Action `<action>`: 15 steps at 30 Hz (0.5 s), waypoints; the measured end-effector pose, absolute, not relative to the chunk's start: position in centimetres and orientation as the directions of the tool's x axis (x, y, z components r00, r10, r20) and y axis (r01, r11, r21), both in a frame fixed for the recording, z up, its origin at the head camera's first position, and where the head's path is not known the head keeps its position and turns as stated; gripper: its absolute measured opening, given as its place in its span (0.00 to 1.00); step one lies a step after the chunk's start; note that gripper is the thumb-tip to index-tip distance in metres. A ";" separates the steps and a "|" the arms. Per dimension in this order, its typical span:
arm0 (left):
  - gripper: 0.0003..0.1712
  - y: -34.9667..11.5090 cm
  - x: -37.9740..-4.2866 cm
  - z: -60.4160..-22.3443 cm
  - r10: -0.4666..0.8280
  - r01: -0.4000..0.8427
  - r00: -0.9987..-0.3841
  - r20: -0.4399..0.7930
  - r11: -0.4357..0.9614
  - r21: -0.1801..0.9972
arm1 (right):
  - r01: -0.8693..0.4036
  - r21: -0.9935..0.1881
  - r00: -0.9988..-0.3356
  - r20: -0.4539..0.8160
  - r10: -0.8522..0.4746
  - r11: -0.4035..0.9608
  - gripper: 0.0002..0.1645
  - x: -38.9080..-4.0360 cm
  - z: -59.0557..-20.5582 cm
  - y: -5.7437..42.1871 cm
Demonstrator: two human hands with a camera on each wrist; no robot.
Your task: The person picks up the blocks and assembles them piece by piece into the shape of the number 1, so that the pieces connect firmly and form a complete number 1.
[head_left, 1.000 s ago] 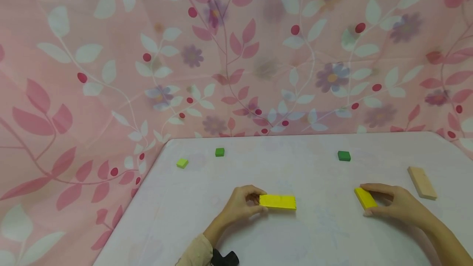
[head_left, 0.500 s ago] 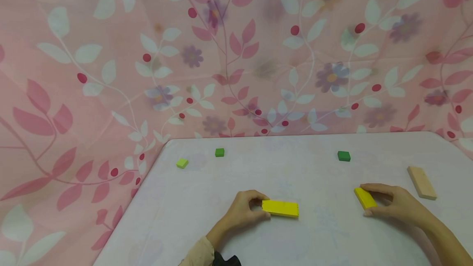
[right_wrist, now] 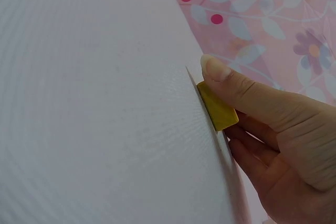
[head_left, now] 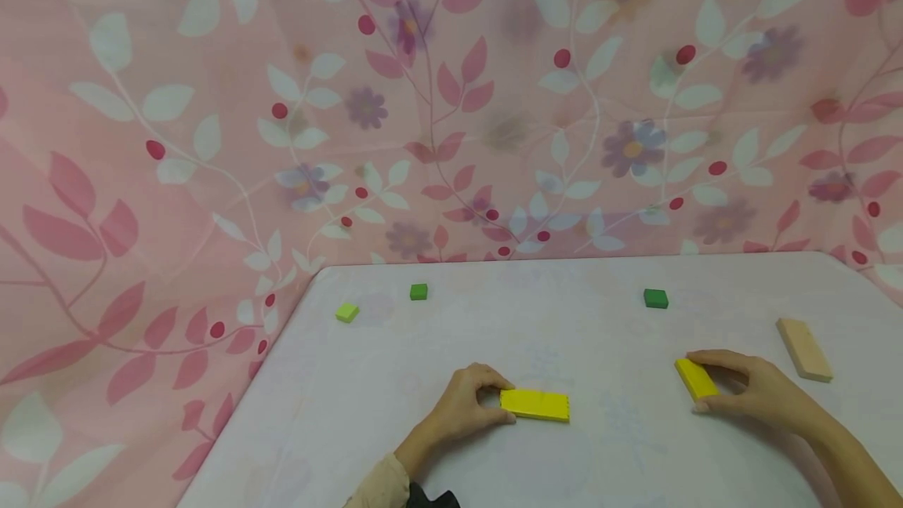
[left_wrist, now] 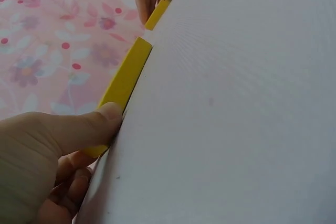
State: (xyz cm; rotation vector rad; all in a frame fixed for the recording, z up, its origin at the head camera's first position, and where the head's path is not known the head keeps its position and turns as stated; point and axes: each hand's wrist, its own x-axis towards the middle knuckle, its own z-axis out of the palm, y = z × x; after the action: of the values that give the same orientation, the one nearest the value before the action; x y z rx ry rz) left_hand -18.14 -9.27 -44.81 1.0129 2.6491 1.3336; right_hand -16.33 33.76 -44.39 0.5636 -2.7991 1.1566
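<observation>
Block (head_left: 539, 405), yellow, at 5 o'clock in head view, one end pinched by left hand (head_left: 467, 406). Right hand (head_left: 760, 394) pinches another yellow block (head_left: 694, 379) at 4 o'clock; both parted just enough to grip.

Dim light, soft shadows on table (head_left: 607, 343); faint moiré.

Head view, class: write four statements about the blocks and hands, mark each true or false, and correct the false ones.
1. The left hand holds a yellow rectangular block, the right hand a second yellow rectangular block. True.
2. The two yellow blocks touch each other. False: a gap separates them.
3. Neither hand holds the pale tan rectangular block. True.
4. All three small green blocks are stacked. False: the lime-green block, the mid-green block and the dark green block lie apart on the white tabletop.
</observation>
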 end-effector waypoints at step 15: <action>0.21 -9.4 -18.4 -45.2 0.533 0.522 -0.805 0.260 0.430 0.737 | -0.367 -0.689 -0.922 0.179 -0.344 0.625 0.33 -16.3 -44.8 34.0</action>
State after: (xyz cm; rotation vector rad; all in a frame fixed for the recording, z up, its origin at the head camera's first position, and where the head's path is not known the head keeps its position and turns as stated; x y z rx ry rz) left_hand -18.42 -9.36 -45.18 0.9760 2.6461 1.3560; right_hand -16.34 34.00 -44.83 0.6136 -2.8047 1.1988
